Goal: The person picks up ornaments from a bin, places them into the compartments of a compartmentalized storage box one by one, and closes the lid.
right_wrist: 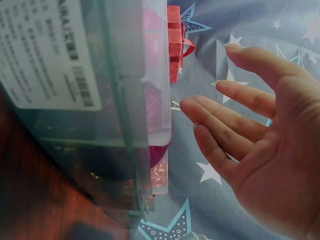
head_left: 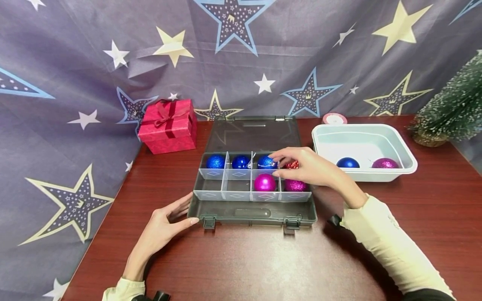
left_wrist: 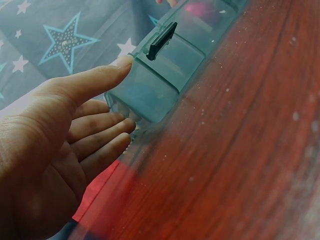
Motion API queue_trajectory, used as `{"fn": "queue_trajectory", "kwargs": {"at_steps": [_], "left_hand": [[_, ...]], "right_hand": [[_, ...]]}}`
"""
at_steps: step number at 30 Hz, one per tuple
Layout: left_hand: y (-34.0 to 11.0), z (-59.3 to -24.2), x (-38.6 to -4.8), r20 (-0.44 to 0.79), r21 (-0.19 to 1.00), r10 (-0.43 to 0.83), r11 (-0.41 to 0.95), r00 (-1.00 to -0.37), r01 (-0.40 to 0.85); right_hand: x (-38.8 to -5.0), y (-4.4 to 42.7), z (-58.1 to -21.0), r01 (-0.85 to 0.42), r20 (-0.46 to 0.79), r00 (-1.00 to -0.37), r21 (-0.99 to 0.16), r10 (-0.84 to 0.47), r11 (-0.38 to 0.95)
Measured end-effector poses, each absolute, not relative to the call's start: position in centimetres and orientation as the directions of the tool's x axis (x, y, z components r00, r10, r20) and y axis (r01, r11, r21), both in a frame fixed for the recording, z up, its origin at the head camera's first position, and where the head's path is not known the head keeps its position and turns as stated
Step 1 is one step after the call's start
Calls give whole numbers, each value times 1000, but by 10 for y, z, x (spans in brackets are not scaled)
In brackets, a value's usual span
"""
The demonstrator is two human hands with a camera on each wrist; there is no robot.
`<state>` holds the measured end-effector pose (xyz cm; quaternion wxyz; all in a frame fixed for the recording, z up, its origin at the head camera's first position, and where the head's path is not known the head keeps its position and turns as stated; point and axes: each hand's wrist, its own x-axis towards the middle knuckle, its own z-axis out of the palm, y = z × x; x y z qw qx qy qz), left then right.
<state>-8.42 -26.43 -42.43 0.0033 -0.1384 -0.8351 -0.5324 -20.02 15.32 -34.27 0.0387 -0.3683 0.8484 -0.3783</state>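
At lower left, the left hand [head_left: 162, 225] touched the open case [head_left: 222, 210], thumb apart from straight fingers. Mid-frame, filling it looked mostly done: lower row, two magenta balls [head_left: 265, 182], two bare compartments [head_left: 209, 184]; upper row, three blue balls [head_left: 215, 161], a red ornament [head_left: 292, 164]. The right hand [head_left: 308, 166] hovered over them, fingers parted, pinching nothing. At right, the tub [head_left: 365, 176] held two balls [head_left: 348, 162], blue and magenta, seemingly unplaced.
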Motion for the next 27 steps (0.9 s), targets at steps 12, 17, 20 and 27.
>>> {"fn": "queue_trajectory", "kwargs": {"at_steps": [12,17,20,27], "left_hand": [[-264,-424,-85,149,892,226,390,-963,230],[-264,-424,-84,138,894,217,393,-966,216],[-264,-424,-84,135,895,215,393,-967,212],[-264,-424,-85,141,896,219,387,-965,219]], "right_hand": [[-197,170,-338,-556,197,-776,-663,-600,501],[-195,187,-337,-540,201,-793,-668,-575,512],[-192,198,-334,-549,227,-797,-656,-559,518],[-185,225,-328,-535,276,-833,-621,-479,572]]}}
